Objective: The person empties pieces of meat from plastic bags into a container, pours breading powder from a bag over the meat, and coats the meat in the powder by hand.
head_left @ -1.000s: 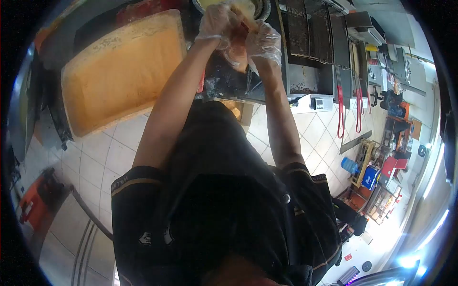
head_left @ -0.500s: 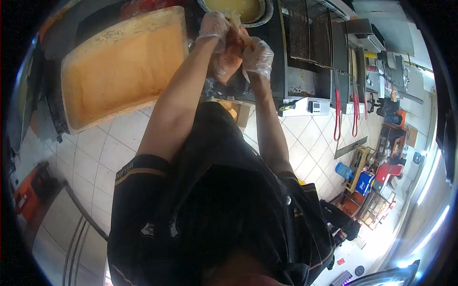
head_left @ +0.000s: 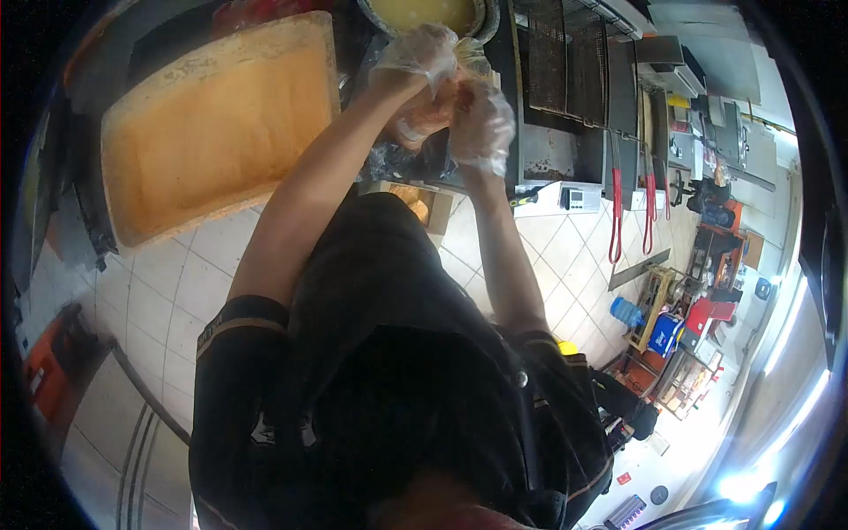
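Note:
A clear plastic bag [head_left: 419, 125] with reddish-brown contents, which look like raw marinated meat, hangs over the dark counter edge. My left hand [head_left: 419, 56], in a loose clear glove, is closed around the gathered upper part of the bag. On the other side my right hand [head_left: 484, 125], gloved the same way, has its fingers curled in against the bag's neck. The fingertips of both hands are partly hidden by plastic and blur. Just beyond them stands a round pot [head_left: 424, 16] of yellowish liquid.
A large tub [head_left: 331, 66] with an orange-tan powdery layer lies to the left. Fryer baskets [head_left: 565, 66] with red handles [head_left: 617, 208] sit to the right over a metal fryer. Below the counter is an open cardboard box [head_left: 439, 212]. A blue water jug [head_left: 627, 311] stands farther off.
My hands have drawn closer together at the bag's neck. The right hand has turned and moved slightly lower. The stretched top of the bag is now bunched between them.

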`<state>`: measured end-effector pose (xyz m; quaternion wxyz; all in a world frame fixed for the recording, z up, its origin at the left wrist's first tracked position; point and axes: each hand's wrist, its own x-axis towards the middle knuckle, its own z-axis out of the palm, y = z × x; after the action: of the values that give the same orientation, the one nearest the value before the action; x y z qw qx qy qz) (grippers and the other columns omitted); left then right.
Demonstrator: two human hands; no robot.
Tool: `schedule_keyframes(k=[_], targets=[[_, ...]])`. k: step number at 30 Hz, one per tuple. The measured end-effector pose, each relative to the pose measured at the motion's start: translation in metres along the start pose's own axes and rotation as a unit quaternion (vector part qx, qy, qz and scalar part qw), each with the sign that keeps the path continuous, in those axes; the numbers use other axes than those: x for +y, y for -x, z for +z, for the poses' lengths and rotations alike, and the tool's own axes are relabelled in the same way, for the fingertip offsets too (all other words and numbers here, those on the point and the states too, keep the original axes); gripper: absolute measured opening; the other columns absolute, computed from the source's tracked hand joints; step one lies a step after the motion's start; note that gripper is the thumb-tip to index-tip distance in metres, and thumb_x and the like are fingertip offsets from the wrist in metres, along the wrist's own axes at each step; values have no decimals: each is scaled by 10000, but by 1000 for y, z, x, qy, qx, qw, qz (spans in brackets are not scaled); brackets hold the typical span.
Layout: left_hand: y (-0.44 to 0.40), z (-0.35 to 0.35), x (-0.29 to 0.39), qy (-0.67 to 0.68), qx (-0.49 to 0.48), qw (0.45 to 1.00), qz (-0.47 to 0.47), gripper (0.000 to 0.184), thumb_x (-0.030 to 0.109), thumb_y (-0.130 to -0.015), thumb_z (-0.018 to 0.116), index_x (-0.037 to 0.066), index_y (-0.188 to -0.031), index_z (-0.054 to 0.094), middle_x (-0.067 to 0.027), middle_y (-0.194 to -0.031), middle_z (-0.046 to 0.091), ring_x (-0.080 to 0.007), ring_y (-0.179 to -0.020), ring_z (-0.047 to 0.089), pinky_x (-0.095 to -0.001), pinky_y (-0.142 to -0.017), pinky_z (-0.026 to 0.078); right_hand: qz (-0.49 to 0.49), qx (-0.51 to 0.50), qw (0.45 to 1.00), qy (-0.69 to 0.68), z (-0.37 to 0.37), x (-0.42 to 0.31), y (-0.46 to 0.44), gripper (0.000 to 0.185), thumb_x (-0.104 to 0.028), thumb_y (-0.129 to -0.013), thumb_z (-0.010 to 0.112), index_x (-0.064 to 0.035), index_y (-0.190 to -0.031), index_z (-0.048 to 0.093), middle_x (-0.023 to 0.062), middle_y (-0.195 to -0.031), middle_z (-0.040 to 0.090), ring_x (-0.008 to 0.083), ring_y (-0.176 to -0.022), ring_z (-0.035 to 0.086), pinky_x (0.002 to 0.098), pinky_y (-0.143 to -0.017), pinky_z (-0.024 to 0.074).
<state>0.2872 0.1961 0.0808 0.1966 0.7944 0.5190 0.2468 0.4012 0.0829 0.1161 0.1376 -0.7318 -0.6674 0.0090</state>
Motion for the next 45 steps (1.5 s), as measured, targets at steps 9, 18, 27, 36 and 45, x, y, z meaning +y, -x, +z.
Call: schedule_keyframes(k=[9, 18, 27, 36, 45], targets=[[30, 26, -6, 66, 89, 992, 59, 296, 240, -852, 569, 96, -1108, 604, -168, -981, 655, -361, -891, 643, -442, -778, 529, -94, -51, 993, -58, 43, 48, -74, 304, -250, -889, 564, -124, -1161, 610, 161, -1140, 638, 333, -1089, 590, 405, -924, 473], [79, 103, 11, -125, -65, 985, -101, 774, 338, -739, 677, 17, -1384, 393, -164, -1266, 532, -318, -1194, 490, -571, -1020, 322, -194, -275, 940, -51, 186, 219, -133, 325, -127, -856, 547, -122, -1168, 636, 141, -1146, 650, 323, -1059, 610, 375, -909, 484], [57, 163, -4, 23, -46, 994, -101, 307, 183, -800, 570, 24, -1062, 584, -183, -949, 647, -321, -958, 619, -478, -905, 400, -181, -343, 919, 71, 132, 154, -114, 381, -333, -830, 617, -199, -1186, 638, 197, -1105, 655, 336, -986, 643, 364, -852, 515], [48, 165, -11, 42, 45, 997, -42, 153, 151, -790, 568, 51, -902, 601, -164, -844, 654, -307, -844, 647, -436, -774, 461, -44, -550, 834, 18, 128, 156, -140, 455, -302, -834, 665, -158, -1258, 586, 114, -1120, 672, 239, -985, 633, 334, -875, 495], [39, 150, -7, -41, -68, 994, -82, 169, 174, -771, 591, 85, -899, 655, -132, -876, 670, -295, -865, 652, -411, -771, 474, -162, -485, 860, 12, 120, 150, -129, 410, -245, -786, 689, -106, -1168, 632, 138, -1069, 683, 261, -936, 652, 339, -848, 515]])
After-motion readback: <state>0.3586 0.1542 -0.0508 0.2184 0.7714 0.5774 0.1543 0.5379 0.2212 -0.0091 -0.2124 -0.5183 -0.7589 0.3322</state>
